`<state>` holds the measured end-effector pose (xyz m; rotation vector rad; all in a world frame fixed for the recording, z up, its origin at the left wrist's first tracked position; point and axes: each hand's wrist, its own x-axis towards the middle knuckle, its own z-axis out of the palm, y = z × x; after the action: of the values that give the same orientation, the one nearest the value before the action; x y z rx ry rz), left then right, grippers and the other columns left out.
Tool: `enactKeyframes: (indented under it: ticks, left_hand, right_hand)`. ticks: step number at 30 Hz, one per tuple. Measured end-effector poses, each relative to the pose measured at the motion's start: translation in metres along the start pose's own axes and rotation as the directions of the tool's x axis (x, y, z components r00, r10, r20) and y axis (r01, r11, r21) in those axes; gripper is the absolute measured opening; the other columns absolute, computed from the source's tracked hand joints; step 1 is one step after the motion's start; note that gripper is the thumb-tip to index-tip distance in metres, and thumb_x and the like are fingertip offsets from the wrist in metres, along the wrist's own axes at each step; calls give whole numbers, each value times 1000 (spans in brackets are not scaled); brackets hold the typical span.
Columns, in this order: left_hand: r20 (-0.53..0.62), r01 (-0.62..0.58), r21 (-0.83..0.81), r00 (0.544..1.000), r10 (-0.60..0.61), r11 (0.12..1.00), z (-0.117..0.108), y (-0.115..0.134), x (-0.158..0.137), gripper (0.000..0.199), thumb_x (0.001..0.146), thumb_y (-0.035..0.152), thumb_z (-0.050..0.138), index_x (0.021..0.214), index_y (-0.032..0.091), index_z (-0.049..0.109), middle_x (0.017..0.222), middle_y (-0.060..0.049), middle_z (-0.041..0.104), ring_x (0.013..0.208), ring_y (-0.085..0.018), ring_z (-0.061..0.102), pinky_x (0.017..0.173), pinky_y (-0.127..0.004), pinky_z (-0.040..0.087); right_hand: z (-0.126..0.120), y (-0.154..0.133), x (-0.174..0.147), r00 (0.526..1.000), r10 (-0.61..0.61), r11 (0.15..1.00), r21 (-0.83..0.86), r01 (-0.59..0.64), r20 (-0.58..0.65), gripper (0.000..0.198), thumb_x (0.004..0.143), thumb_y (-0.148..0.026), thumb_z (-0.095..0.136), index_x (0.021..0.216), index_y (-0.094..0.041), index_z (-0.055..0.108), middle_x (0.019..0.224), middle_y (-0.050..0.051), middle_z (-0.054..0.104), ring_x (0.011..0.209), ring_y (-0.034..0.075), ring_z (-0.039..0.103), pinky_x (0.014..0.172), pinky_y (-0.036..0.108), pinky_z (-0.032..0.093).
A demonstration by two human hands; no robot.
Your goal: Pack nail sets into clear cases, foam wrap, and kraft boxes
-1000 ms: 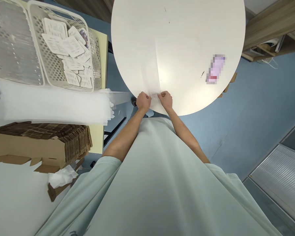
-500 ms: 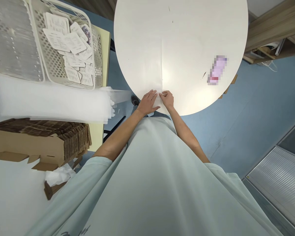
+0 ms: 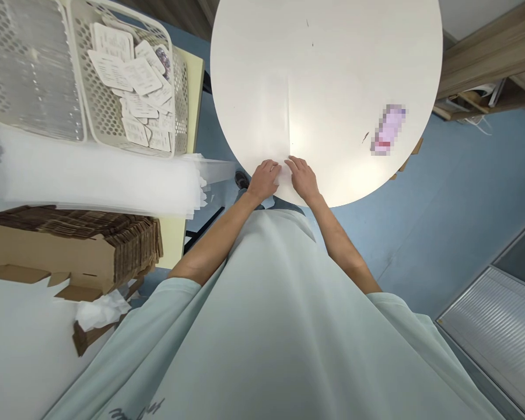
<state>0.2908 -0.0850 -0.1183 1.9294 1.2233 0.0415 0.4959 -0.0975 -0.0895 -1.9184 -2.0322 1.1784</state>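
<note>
A long translucent plastic sleeve [image 3: 275, 116] lies flat on the round white table [image 3: 354, 70], its near end between my hands. My left hand [image 3: 265, 179] rests at the left side of this end, fingers drawn together and bent down onto the plastic. My right hand [image 3: 305, 179] is at the right side, fingers stretched forward and slightly apart, with the fingertips at the sleeve's right edge. A small gap separates the two hands. What lies under the fingertips is hidden.
Left of me, a yellow side table [image 3: 173, 245] bears a stack of translucent sleeves [image 3: 100, 178], a basket [image 3: 179, 87] of white printed cards [image 3: 142, 76], a bin of clear plastic pieces [image 3: 48, 76] and folded cardboard boxes [image 3: 48, 254]. A blurred pinkish item [image 3: 389, 129] lies at the table's right.
My right hand has gone from a pinch on a thin white edge to stretched fingers. My left hand's thumb has drawn in toward its fingers. The view has shifted slightly.
</note>
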Motion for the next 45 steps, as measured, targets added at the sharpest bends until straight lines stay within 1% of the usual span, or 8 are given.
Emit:
enactKeyframes:
  ticks: [5,20,27,32,36,38,42,45]
  left_hand:
    - [-6,39,-87,999,-39,995,-5,1,-8,62,88,12,68,150,17,68,156,-19,64,142,-38,68,124,-56,59]
    - [-144,399,-377,866,-478,836,-1,-14,5,41,90,34,84,128,22,73,132,-14,82,123,-34,77,113,-49,62]
    - [-183,477,-493,761,-623,727,-2,-14,24,11,100,26,69,111,24,71,123,-10,85,116,-27,81,107,-40,63]
    - [-185,510,-515,719,-670,689,0,-17,33,11,98,25,74,109,24,70,114,-10,84,113,-30,79,111,-48,63]
    - [-286,511,-432,704,-650,743,0,-18,32,31,98,27,78,128,24,67,135,-14,75,119,-31,76,113,-55,64]
    - [-353,472,-355,732,-583,807,-1,-18,32,38,98,27,79,134,27,65,147,-15,67,130,-32,71,118,-58,62]
    - [-272,225,-204,922,-276,953,-6,-17,40,37,110,27,59,146,26,67,157,-17,63,153,-38,59,132,-60,50]
    - [-192,131,-184,967,-167,974,-8,-19,47,51,111,25,48,160,19,62,163,-21,62,159,-40,55,138,-61,42]
  right_hand:
    - [4,5,-2,990,-83,995,-39,88,117,63,99,-3,49,158,-18,65,172,14,64,159,34,55,129,58,54]
    - [18,17,43,986,168,979,115,-169,15,29,113,-49,64,113,-23,75,125,14,76,100,29,72,105,48,63]
    - [20,8,53,954,300,943,161,-293,-25,32,110,-53,67,115,-23,75,121,14,80,111,34,73,108,55,63]
    - [27,5,58,932,363,918,181,-353,-24,31,113,-50,64,123,-23,72,118,15,79,120,36,73,110,59,62]
    - [27,-8,58,955,281,957,97,-272,-90,36,118,-49,55,140,-23,68,136,18,74,141,38,66,120,64,57]
    - [24,-17,58,984,151,988,21,-150,-93,39,120,-46,49,145,-23,68,153,19,68,155,39,57,130,65,50]
    - [12,-28,62,997,-77,996,-36,78,24,43,122,-39,42,152,-25,70,169,14,62,170,33,45,143,62,37]
    - [4,-23,65,990,-107,993,-40,111,93,45,121,-32,45,159,-21,65,176,15,57,172,31,44,144,60,36]
